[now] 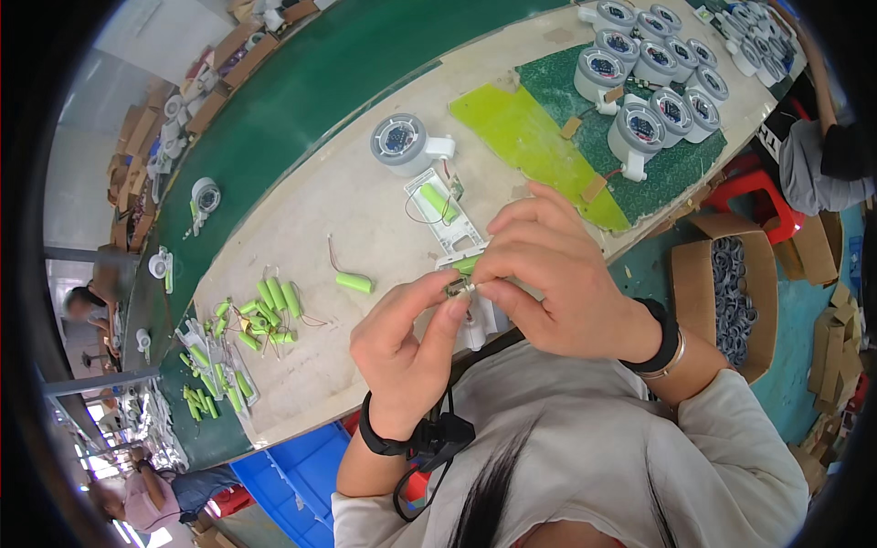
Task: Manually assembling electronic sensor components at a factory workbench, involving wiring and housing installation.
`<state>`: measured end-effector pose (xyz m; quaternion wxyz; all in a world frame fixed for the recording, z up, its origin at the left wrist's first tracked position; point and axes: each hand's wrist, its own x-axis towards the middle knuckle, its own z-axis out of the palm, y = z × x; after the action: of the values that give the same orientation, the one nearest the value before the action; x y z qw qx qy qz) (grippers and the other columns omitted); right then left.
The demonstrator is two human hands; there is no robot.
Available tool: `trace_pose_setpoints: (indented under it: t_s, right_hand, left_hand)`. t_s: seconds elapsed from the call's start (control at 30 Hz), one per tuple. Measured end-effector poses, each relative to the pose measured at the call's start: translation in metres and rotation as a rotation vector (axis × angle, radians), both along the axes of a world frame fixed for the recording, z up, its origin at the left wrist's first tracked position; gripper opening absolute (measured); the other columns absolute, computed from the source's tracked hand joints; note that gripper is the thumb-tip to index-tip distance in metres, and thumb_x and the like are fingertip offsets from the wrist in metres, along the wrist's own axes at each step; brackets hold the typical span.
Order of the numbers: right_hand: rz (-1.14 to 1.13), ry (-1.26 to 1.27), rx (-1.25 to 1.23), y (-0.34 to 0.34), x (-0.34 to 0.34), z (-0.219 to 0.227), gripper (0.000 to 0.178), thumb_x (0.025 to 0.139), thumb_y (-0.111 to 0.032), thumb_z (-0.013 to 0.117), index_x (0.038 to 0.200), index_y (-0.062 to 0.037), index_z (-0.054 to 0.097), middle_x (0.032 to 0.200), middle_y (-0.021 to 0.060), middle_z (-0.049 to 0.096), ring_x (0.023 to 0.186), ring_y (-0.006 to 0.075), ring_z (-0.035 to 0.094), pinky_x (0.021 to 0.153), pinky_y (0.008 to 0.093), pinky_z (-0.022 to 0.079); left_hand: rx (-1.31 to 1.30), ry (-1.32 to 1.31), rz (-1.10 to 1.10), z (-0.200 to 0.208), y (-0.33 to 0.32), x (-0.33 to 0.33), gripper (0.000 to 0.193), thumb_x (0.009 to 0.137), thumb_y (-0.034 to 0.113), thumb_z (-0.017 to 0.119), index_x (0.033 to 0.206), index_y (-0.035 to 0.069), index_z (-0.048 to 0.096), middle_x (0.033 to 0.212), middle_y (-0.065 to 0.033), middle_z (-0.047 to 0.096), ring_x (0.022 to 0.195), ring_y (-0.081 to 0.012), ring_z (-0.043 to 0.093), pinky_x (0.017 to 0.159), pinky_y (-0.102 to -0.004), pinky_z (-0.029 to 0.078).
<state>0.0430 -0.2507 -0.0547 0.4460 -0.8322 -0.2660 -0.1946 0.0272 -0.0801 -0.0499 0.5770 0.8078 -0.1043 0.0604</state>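
Close in front of me, my left hand (406,336) pinches a small green circuit board (456,287) between thumb and fingers. My right hand (553,283) meets it from the right, its thumb and fingertips closed on a small white connector (471,289) at the board's edge. Just beyond the fingertips lies a green battery (467,264), partly hidden by my right hand. A white plastic housing (454,232) stretches away from my hands, with another green battery cell (438,203) in it. At its far end sits a round grey-and-white lamp head (399,144).
Loose wired green batteries (265,310) lie in a pile at left; a single battery (353,281) lies nearer. Several round lamp heads (637,130) stand on a green mat (548,68) at far right. A cardboard box (699,292) of grey rings is right of the table. People are nearby.
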Motion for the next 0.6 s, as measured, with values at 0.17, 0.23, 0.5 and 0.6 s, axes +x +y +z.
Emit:
trace_pose_setpoints:
  t_s: [0.17, 0.23, 0.5, 0.6]
  right_hand:
    - [-0.064, 0.06, 0.087, 0.012, -0.014, 0.004, 0.011, 0.07, -0.003, 0.061, 0.08, -0.0071, 0.06, 0.078, 0.0065, 0.058, 0.088, 0.0256, 0.053, 0.092, 0.0467, 0.031]
    - [-0.126, 0.063, 0.133, 0.019, -0.022, 0.001, 0.012, 0.069, -0.001, 0.061, 0.08, -0.0062, 0.06, 0.078, 0.0065, 0.058, 0.088, 0.0259, 0.054, 0.092, 0.0464, 0.031]
    - [-0.195, -0.004, 0.156, 0.025, -0.019, 0.005, 0.014, 0.066, 0.005, 0.061, 0.078, -0.0028, 0.06, 0.075, 0.0082, 0.059, 0.084, 0.0247, 0.059, 0.093, 0.0446, 0.031]
    - [-0.154, 0.022, 0.163, 0.027, -0.02, 0.007, 0.015, 0.064, 0.005, 0.061, 0.076, -0.0033, 0.06, 0.072, 0.008, 0.059, 0.084, 0.0245, 0.059, 0.094, 0.0441, 0.031]
  left_hand:
    - [0.079, -0.141, 0.042, 0.0, -0.004, -0.004, 0.019, 0.072, 0.0, 0.064, 0.091, 0.0, 0.062, 0.075, -0.0114, 0.062, 0.064, -0.0173, 0.06, 0.058, -0.0247, 0.046]
    - [0.101, -0.206, 0.074, 0.0, -0.007, -0.003, 0.018, 0.072, -0.001, 0.064, 0.09, 0.0, 0.062, 0.075, -0.0116, 0.062, 0.063, -0.018, 0.06, 0.058, -0.025, 0.046]
    - [0.253, -0.353, -0.02, 0.009, -0.003, 0.006, 0.019, 0.068, -0.005, 0.064, 0.086, 0.0, 0.062, 0.074, -0.0122, 0.062, 0.061, -0.022, 0.06, 0.055, -0.0262, 0.047]
    - [0.281, -0.357, -0.032, 0.012, 0.001, 0.003, 0.019, 0.07, -0.004, 0.063, 0.088, 0.0, 0.061, 0.077, -0.0121, 0.062, 0.062, -0.0228, 0.059, 0.056, -0.0274, 0.047]
